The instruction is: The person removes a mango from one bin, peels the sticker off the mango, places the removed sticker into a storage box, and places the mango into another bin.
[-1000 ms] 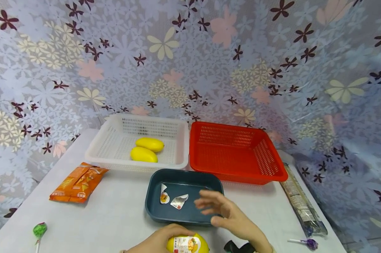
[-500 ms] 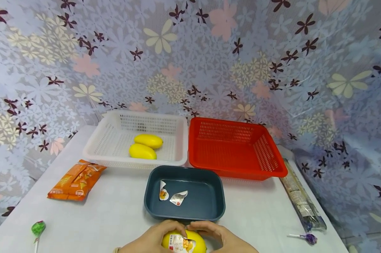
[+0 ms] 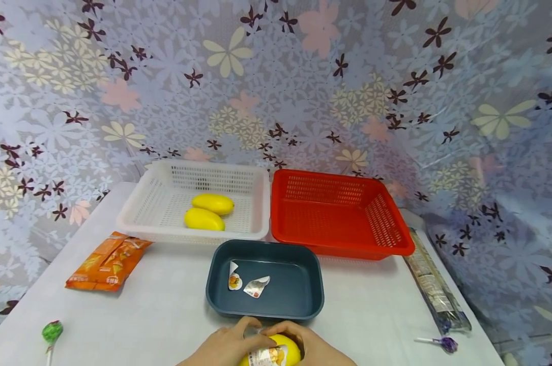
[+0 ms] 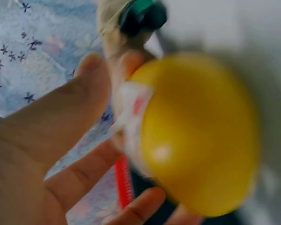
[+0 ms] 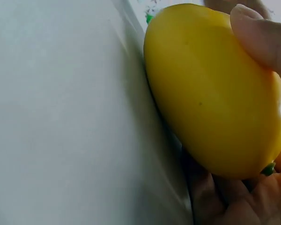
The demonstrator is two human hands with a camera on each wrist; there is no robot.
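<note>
A smooth yellow mango [image 3: 292, 346] with a printed paper label [image 3: 272, 357] is between both hands at the bottom of the head view. My left hand [image 3: 227, 345] has its thumb across the label and fingers curled at the mango's side. In the left wrist view, the label [image 4: 131, 110] has a loose edge close to a left fingertip; whether it is pinched is unclear. My right hand [image 3: 323, 351] grips the other end. The right wrist view has its thumb on the mango [image 5: 210, 93] and fingers beneath, near a green stem tip.
Ahead is a dark tray [image 3: 294, 290] with crumpled label pieces [image 3: 257, 286]. Behind it stand a white basket [image 3: 156, 208] holding two mangoes [image 3: 204, 219] and a red basket [image 3: 330, 218]. An orange packet [image 3: 108, 262], lollipops [image 3: 52, 331] and a long package [image 3: 436, 290] lie around.
My right hand has come down from over the tray onto the mango, which my left hand was holding alone. The left hand has rolled, its thumb now across the label.
</note>
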